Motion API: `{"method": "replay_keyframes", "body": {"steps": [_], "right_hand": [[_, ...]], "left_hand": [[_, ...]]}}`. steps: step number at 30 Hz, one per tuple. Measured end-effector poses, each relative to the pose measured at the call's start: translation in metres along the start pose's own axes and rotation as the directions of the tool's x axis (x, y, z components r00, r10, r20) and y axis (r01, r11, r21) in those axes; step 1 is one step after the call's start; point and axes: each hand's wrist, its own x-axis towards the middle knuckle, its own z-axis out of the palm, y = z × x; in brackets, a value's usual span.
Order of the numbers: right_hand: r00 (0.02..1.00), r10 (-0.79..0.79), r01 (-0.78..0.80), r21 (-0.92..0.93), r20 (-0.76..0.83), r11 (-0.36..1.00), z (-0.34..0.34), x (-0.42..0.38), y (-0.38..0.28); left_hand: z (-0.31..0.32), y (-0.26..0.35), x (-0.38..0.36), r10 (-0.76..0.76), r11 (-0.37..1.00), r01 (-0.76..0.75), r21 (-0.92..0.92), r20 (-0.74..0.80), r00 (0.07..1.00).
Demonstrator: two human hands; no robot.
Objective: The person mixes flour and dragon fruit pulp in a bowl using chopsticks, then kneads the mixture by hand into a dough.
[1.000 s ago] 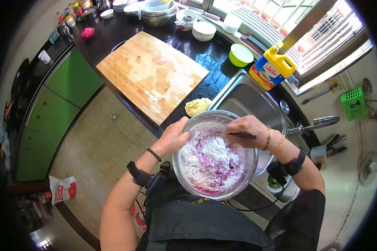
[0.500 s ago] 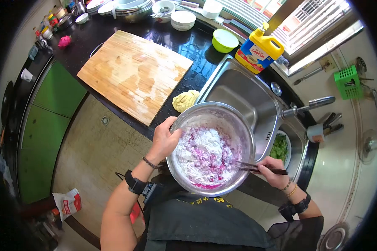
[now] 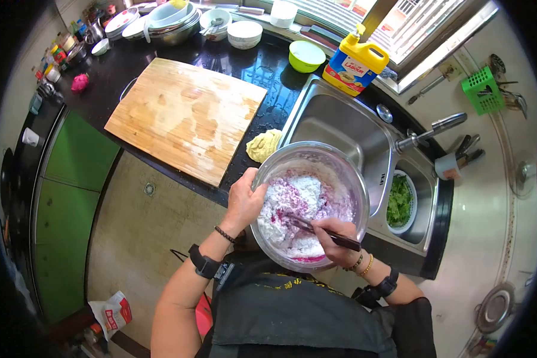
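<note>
A metal mixing bowl [image 3: 357, 173] is held up in front of my apron, tilted a little. Inside it lies white flour streaked with pink and purple [image 3: 301, 197], wet in places and clumpy. My left hand [image 3: 244, 200] grips the bowl's left rim, thumb over the edge. Dark chopsticks [image 3: 301, 222] are in my right hand [image 3: 336, 238], which is closed around them above the bowl's right side. Their tips sit in the mixture near the middle. Just beyond the bowl, a lump of yellow dough [image 3: 264, 145] rests on the black counter.
A wooden cutting board [image 3: 185, 119] lies on the counter at left. The steel sink [image 3: 334, 128] holds a basket of green leaves [image 3: 401, 201] in its right basin. Behind stand a yellow detergent jug [image 3: 355, 64], a green bowl [image 3: 306, 58] and stacked white bowls [image 3: 244, 36].
My right hand has moved the chopsticks left, from the bowl's right edge to the middle of the mixture. The bowl has shifted slightly right, and the camera view has turned a little.
</note>
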Motion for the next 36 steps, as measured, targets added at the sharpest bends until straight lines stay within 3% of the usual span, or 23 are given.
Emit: {"method": "replay_keyframes", "body": {"steps": [1, 3, 9, 11, 13, 17, 19, 25, 27, 29, 32, 33, 36], "right_hand": [[1.0, 0.006, -0.006, -0.004, -0.011, 1.0, -0.001, 0.005, -0.001], [0.98, -0.196, 0.197, -0.137, 0.019, 0.971, -0.004, 0.013, -0.002], [0.993, -0.077, 0.058, -0.198, -0.09, 0.978, -0.026, 0.006, -0.015], [0.979, 0.144, -0.173, -0.212, -0.142, 0.962, -0.037, -0.001, -0.028], [0.978, 0.104, -0.141, -0.203, -0.181, 0.969, -0.043, -0.01, -0.025], [0.953, 0.177, -0.226, -0.186, -0.245, 0.956, -0.066, -0.025, -0.028], [0.926, 0.225, -0.253, -0.057, -0.302, 0.966, -0.078, -0.03, -0.025], [0.921, 0.334, -0.329, 0.055, -0.202, 0.943, -0.085, -0.028, 0.033], [0.853, 0.5, -0.398, 0.43, -0.152, 0.81, -0.077, -0.018, 0.039], [0.887, 0.439, -0.341, 0.438, -0.144, 0.832, -0.068, -0.02, 0.045], [0.984, 0.154, -0.144, 0.113, -0.093, 0.983, -0.053, -0.025, 0.041], [0.997, 0.061, -0.063, -0.055, -0.037, 0.997, -0.052, -0.026, 0.028], [0.986, -0.122, 0.144, -0.205, 0.114, 0.968, -0.06, -0.026, 0.0]], "left_hand": [[-0.001, 0.0, 0.001, 0.005, 1.0, -0.005, -0.004, 0.011, 1.0], [-0.004, 0.001, 0.001, 0.047, 0.999, -0.047, -0.011, 0.026, 0.999], [-0.005, -0.005, 0.0, 0.025, 1.0, -0.024, -0.013, 0.029, 0.999], [-0.004, -0.004, -0.001, 0.026, 0.999, -0.026, -0.023, 0.01, 1.0], [-0.003, -0.003, -0.001, 0.029, 0.999, -0.029, -0.03, -0.009, 1.0], [-0.004, 0.001, -0.001, -0.005, 1.0, 0.005, 0.01, 0.015, 1.0], [-0.003, 0.004, 0.0, -0.021, 1.0, 0.02, 0.008, 0.03, 0.999], [-0.002, 0.001, 0.001, 0.005, 1.0, -0.005, 0.005, 0.036, 0.999], [0.0, -0.001, 0.0, 0.013, 1.0, -0.013, 0.002, 0.028, 1.0], [-0.001, 0.0, -0.001, -0.003, 1.0, 0.003, 0.019, 0.014, 1.0], [0.002, 0.002, -0.001, -0.011, 0.999, 0.011, 0.034, 0.003, 1.0], [0.002, 0.002, -0.001, -0.009, 0.999, 0.009, 0.036, 0.001, 1.0], [0.0, 0.007, -0.001, -0.034, 0.998, 0.032, 0.061, 0.026, 0.999]]}}
